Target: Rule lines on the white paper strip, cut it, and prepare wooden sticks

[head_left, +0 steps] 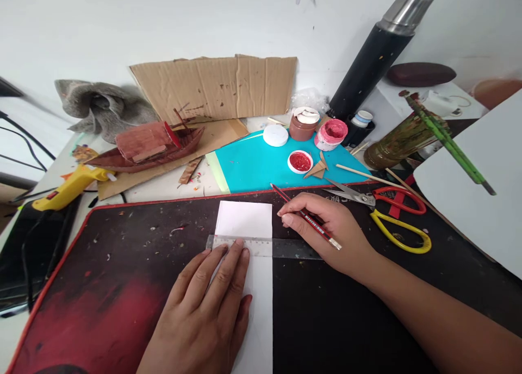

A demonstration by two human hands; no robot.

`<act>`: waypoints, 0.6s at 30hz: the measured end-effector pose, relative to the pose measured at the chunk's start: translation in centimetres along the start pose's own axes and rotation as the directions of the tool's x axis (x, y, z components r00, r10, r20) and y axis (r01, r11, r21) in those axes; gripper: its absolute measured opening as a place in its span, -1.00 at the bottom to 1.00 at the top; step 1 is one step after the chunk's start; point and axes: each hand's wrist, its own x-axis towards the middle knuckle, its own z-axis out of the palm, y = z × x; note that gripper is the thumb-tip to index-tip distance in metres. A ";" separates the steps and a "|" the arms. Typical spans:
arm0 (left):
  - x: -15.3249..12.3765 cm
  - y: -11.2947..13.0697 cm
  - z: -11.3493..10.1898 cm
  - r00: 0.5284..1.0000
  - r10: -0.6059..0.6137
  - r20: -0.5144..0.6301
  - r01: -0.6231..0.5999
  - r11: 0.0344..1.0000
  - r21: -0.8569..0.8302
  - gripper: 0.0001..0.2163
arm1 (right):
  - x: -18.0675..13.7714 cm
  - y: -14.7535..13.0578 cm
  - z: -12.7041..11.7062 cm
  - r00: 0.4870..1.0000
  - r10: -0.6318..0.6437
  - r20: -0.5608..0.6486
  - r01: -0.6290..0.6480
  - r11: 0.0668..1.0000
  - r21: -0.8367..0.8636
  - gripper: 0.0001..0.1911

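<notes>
A strip of white paper (256, 292) lies lengthwise on the dark mat. Across it sits a clear ruler (291, 248), its right part reaching past the paper's edge onto the mat. My left hand (204, 303) rests flat on paper and ruler, fingers stretched out and fingertips on the ruler. Just right of the paper, my right hand (330, 227) pinches a red and black pencil (313, 219). The pencil's tip points up and left, off the paper. Part of the ruler is hidden under my left fingertips.
Scissors (373, 199) lie right of my right hand. Behind the mat (318, 314) are open paint jars (304, 125), a lid of red paint (300, 162), a brown model boat (149, 145) and cardboard (228, 88). A yellow glue gun (67, 189) lies left; a black flask (373, 61) stands back right.
</notes>
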 end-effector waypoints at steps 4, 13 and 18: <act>0.0 -0.1 0.0 1.000 -0.006 -0.004 0.006 1.000 0.002 -0.60 | 0.0 0.1 0.0 1.000 -0.002 -0.002 0.002 1.000 0.006 -0.89; 0.1 0.0 0.0 1.000 -0.003 0.002 0.004 1.000 -0.003 -0.59 | 0.0 0.2 0.1 1.000 -0.001 0.000 0.001 1.000 0.010 -0.89; 0.2 -0.1 -0.2 1.000 -0.002 0.000 0.002 1.000 0.003 -0.60 | 0.0 0.3 0.2 1.000 -0.014 -0.005 0.014 1.000 0.009 -0.90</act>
